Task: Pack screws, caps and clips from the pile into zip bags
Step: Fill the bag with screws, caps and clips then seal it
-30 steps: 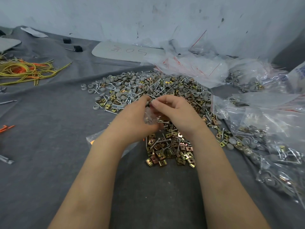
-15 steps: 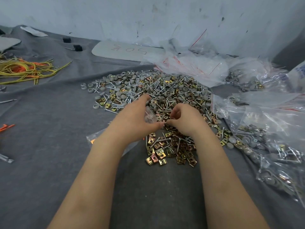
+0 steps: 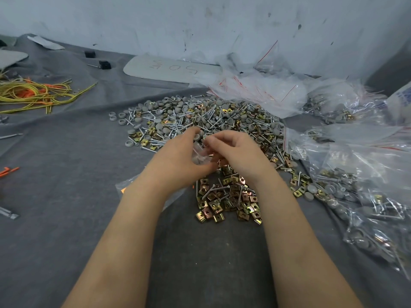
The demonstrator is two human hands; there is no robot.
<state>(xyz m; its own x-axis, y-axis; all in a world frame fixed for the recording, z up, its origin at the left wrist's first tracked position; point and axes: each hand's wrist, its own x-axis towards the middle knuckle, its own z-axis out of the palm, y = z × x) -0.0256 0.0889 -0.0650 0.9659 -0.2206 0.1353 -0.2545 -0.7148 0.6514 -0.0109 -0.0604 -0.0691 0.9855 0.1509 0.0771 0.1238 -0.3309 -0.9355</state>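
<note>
The grey cloth-covered table [image 3: 66,174] ends at the scuffed white wall [image 3: 155,18] at the back. Bare cloth lies open to the left of the arms and in front of them, while the right side is crowded. A tangle of yellow and orange cords [image 3: 37,94] lies well apart at the far left, and a flat grey board with handwriting [image 3: 169,68] rests near the wall.

The wide pile of silver screws, round grey caps and brass-coloured square clips [image 3: 211,116] spreads across the middle of the table. A denser patch of square clips [image 3: 229,201] sits at its near edge, between the forearms.

Over the pile's near part, the left hand [image 3: 178,161] grips a small clear zip bag [image 3: 201,155], fingers curled round it. The right hand [image 3: 240,152] has its fingertips bunched at the bag's mouth. I cannot tell whether they pinch a part or the bag.

A heap of empty clear zip bags with red strips [image 3: 255,90] lies behind the pile on the right. Filled clear bags [image 3: 355,192] holding caps, screws and clips are stacked along the right edge. Another flat clear bag [image 3: 129,185] lies under the left forearm
</note>
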